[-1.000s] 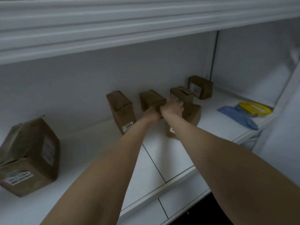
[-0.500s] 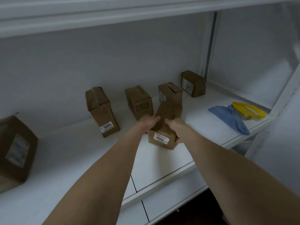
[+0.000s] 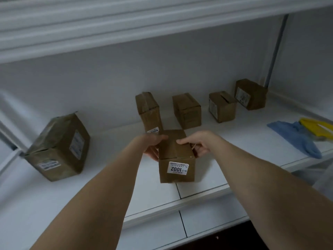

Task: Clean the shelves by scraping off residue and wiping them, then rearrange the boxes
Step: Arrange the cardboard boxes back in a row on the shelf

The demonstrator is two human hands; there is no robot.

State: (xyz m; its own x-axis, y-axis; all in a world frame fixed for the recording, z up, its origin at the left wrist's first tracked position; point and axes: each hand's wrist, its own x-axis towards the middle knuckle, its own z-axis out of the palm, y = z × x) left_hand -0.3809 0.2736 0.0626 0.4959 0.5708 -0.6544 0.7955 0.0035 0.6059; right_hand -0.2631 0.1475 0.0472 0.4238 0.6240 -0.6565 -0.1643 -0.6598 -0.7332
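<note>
Cardboard box (image 3: pixel 175 152) near the front edge of the shelf (image 3: pixel 207 159), long axis running front to back, labelled end facing outward. The left hand (image 3: pixel 153 144) and right hand (image 3: pixel 198 143) grip its sides, thumbs on top. Its label reads "1002"; the smaller print is illegible. Behind it, the taller box (image 3: pixel 148 112) shows only "004", the rest hidden by the left hand.

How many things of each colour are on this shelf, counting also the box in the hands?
Brown cardboard boxes: 6 (held box, large box, tall box, middle box, slotted box, corner box)
Blue cloth: 1
Yellow object: 1
Total: 8
</note>
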